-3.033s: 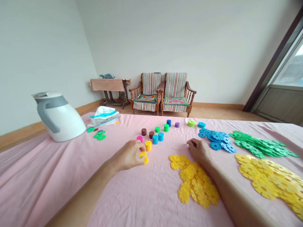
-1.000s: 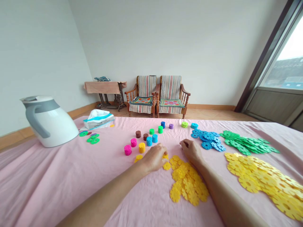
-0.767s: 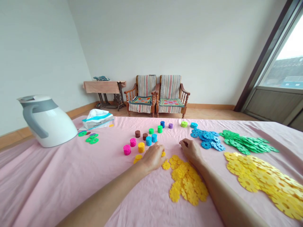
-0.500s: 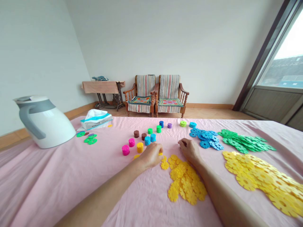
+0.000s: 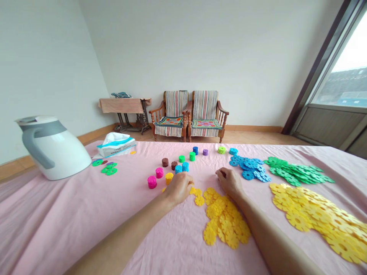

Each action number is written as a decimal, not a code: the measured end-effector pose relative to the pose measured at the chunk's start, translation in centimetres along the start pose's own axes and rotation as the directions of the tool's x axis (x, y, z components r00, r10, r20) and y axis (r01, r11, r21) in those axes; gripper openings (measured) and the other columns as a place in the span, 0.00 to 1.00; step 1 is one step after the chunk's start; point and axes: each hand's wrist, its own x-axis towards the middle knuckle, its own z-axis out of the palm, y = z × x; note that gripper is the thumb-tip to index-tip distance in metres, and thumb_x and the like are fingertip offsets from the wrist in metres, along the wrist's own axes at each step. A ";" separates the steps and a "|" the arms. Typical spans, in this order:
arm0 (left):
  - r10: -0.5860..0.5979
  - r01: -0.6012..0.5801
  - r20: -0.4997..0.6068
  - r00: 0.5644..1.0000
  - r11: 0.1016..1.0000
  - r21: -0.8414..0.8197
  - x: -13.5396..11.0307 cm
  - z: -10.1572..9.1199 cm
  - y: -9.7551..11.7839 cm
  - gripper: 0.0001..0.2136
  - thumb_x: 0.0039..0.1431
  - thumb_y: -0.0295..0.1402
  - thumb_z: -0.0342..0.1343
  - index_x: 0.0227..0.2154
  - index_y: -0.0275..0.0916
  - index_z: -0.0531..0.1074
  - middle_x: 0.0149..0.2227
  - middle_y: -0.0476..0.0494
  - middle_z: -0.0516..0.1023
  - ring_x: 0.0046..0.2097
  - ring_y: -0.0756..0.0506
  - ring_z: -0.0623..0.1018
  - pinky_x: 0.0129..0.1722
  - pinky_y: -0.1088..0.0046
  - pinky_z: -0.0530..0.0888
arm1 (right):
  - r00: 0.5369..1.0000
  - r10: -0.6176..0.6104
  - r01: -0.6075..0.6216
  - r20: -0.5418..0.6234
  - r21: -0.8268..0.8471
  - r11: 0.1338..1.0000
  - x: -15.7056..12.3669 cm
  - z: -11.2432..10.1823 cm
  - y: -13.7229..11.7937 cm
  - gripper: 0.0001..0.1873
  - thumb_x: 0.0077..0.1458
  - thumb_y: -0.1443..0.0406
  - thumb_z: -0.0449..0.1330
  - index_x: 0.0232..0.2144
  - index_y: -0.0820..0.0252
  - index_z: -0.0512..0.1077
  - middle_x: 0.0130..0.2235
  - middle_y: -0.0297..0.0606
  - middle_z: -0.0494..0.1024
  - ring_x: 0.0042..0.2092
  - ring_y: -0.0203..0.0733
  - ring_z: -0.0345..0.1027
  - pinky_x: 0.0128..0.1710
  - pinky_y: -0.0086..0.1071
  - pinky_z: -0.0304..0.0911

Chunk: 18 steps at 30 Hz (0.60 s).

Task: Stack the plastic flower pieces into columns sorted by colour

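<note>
My left hand (image 5: 180, 188) is closed, its fingers curled down beside small yellow snowflake discs (image 5: 198, 200). Whatever is between its fingertips is too hidden to name. Just behind that hand stands a yellow stack of discs (image 5: 169, 178), and a bit of yellow shows at its left edge. My right hand (image 5: 229, 181) rests on the cloth in a loose curl, at the far edge of a yellow disc pile (image 5: 226, 221); its inner fingers are hidden. Blue stacks (image 5: 185, 166), pink stacks (image 5: 152, 182) and brown stacks (image 5: 165, 162) stand beyond my left hand.
Heaps of blue discs (image 5: 252, 166), green discs (image 5: 298, 172) and yellow discs (image 5: 318, 214) spread to the right. A white jug (image 5: 63, 152), a tissue box (image 5: 117, 148) and scattered green discs (image 5: 110, 169) are at left on the pink cloth (image 5: 114, 214).
My left hand has shifted slightly left, covering more of the yellow stack and uncovering a yellow disc by its fingertips. My right hand has stayed in place.
</note>
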 end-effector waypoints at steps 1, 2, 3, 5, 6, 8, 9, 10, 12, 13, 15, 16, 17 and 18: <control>0.002 -0.002 -0.020 1.000 1.000 0.006 -0.3 -0.3 0.0 0.11 0.49 0.20 0.49 0.18 0.37 0.72 0.25 0.48 0.71 0.33 0.48 0.71 0.33 0.74 0.64 | 1.000 0.000 0.000 0.002 0.000 1.000 0.0 0.0 0.0 0.15 0.53 0.61 0.48 0.24 0.58 0.72 0.25 0.37 0.76 0.29 0.38 0.68 0.26 0.27 0.51; 0.002 -0.002 -0.038 0.999 1.000 0.011 -0.7 -0.6 0.0 0.11 0.51 0.21 0.49 0.19 0.37 0.72 0.26 0.47 0.71 0.33 0.48 0.71 0.33 0.74 0.64 | 1.000 -0.001 0.001 0.003 0.000 1.000 0.0 0.0 0.0 0.15 0.53 0.61 0.48 0.24 0.58 0.73 0.25 0.37 0.76 0.29 0.38 0.68 0.26 0.27 0.50; 0.004 -0.003 -0.059 0.998 1.000 0.013 -1.2 -1.0 0.0 0.11 0.53 0.22 0.49 0.20 0.37 0.72 0.28 0.47 0.70 0.33 0.49 0.71 0.33 0.74 0.64 | 1.000 -0.001 0.001 0.004 0.000 1.000 0.0 0.0 0.0 0.15 0.53 0.61 0.48 0.25 0.58 0.73 0.25 0.37 0.76 0.29 0.38 0.68 0.25 0.27 0.50; 0.017 -0.017 -0.107 0.994 1.000 0.006 -2.6 -1.8 -0.5 0.11 0.56 0.24 0.48 0.23 0.37 0.73 0.32 0.46 0.69 0.34 0.49 0.70 0.33 0.75 0.65 | 1.000 -0.001 0.001 0.003 0.000 1.000 0.0 0.0 0.0 0.15 0.53 0.61 0.48 0.25 0.59 0.73 0.25 0.38 0.76 0.29 0.38 0.68 0.25 0.27 0.50; 0.044 -0.046 -0.153 0.987 0.999 -0.010 -3.4 -2.1 -0.8 0.11 0.58 0.25 0.47 0.25 0.38 0.74 0.33 0.46 0.69 0.35 0.50 0.70 0.34 0.76 0.65 | 1.000 0.000 0.000 0.002 0.001 1.000 0.0 0.0 0.0 0.15 0.53 0.61 0.48 0.25 0.59 0.73 0.25 0.38 0.76 0.29 0.38 0.68 0.25 0.27 0.50; 0.105 -0.116 -0.241 0.965 0.993 -0.032 -5.0 -2.7 -1.8 0.10 0.59 0.25 0.46 0.31 0.39 0.73 0.34 0.47 0.68 0.36 0.50 0.70 0.36 0.76 0.66 | 1.000 0.000 0.000 -0.001 0.003 1.000 -0.1 0.1 0.0 0.15 0.53 0.61 0.48 0.25 0.59 0.73 0.25 0.38 0.76 0.29 0.38 0.68 0.26 0.27 0.50; 0.134 -0.148 -0.276 0.952 0.989 -0.031 -5.7 -2.9 -2.3 0.10 0.60 0.25 0.46 0.34 0.40 0.73 0.33 0.47 0.68 0.36 0.50 0.70 0.36 0.76 0.66 | 1.000 0.000 0.000 -0.002 0.004 1.000 0.0 0.1 0.1 0.15 0.53 0.61 0.48 0.25 0.59 0.73 0.25 0.38 0.76 0.29 0.38 0.68 0.26 0.27 0.50; 0.147 -0.160 -0.304 0.941 0.987 -0.020 -6.4 -3.1 -2.8 0.09 0.59 0.25 0.47 0.35 0.40 0.72 0.33 0.47 0.68 0.35 0.50 0.70 0.36 0.76 0.66 | 1.000 0.000 0.000 -0.002 0.004 1.000 0.0 0.2 0.1 0.15 0.53 0.61 0.48 0.25 0.59 0.73 0.25 0.38 0.76 0.30 0.38 0.68 0.26 0.27 0.50; 0.140 -0.142 -0.356 0.924 0.990 0.021 -7.5 -3.1 -3.6 0.05 0.59 0.25 0.48 0.32 0.39 0.68 0.30 0.49 0.67 0.32 0.51 0.68 0.32 0.76 0.65 | 1.000 0.000 0.000 -0.002 0.002 1.000 0.0 0.2 0.1 0.15 0.53 0.61 0.48 0.25 0.59 0.73 0.25 0.38 0.76 0.30 0.39 0.68 0.26 0.27 0.50; 0.132 -0.124 -0.373 0.918 0.991 0.045 -7.9 -3.1 -3.9 0.05 0.58 0.25 0.48 0.29 0.38 0.66 0.29 0.50 0.66 0.30 0.51 0.67 0.31 0.76 0.64 | 1.000 -0.001 0.001 0.001 0.002 1.000 0.0 0.2 0.2 0.16 0.53 0.61 0.48 0.25 0.59 0.73 0.25 0.38 0.76 0.30 0.39 0.69 0.26 0.27 0.50; 0.128 -0.102 -0.367 0.921 0.991 0.089 -8.4 -2.9 -4.4 0.06 0.58 0.25 0.48 0.25 0.39 0.62 0.26 0.52 0.64 0.28 0.51 0.65 0.29 0.76 0.63 | 1.000 -0.004 0.004 0.009 0.002 1.000 0.0 0.2 0.2 0.16 0.53 0.61 0.48 0.25 0.59 0.73 0.25 0.38 0.76 0.30 0.39 0.69 0.26 0.27 0.50; 0.136 -0.105 -0.342 0.930 0.989 0.106 -8.5 -2.8 -4.5 0.07 0.58 0.24 0.48 0.25 0.39 0.60 0.26 0.52 0.63 0.27 0.51 0.65 0.28 0.76 0.63 | 1.000 -0.006 0.006 0.014 0.002 1.000 0.0 0.1 0.2 0.16 0.53 0.60 0.48 0.26 0.59 0.73 0.25 0.38 0.76 0.30 0.39 0.69 0.26 0.28 0.50; 0.146 -0.114 -0.309 0.940 0.986 0.120 -8.6 -2.8 -4.6 0.08 0.57 0.23 0.47 0.25 0.39 0.60 0.26 0.52 0.63 0.28 0.51 0.65 0.29 0.77 0.63 | 1.000 -0.007 0.007 0.018 0.003 1.000 0.0 0.1 0.2 0.16 0.53 0.60 0.48 0.26 0.59 0.74 0.25 0.38 0.76 0.30 0.39 0.69 0.26 0.28 0.51; 0.154 -0.122 -0.276 0.949 0.984 0.132 -8.7 -2.7 -4.7 0.08 0.57 0.23 0.46 0.25 0.39 0.60 0.27 0.51 0.64 0.29 0.51 0.66 0.29 0.77 0.63 | 1.000 -0.007 0.007 0.021 0.003 1.000 0.0 0.1 0.2 0.16 0.53 0.60 0.48 0.27 0.59 0.74 0.25 0.38 0.76 0.30 0.40 0.69 0.26 0.28 0.51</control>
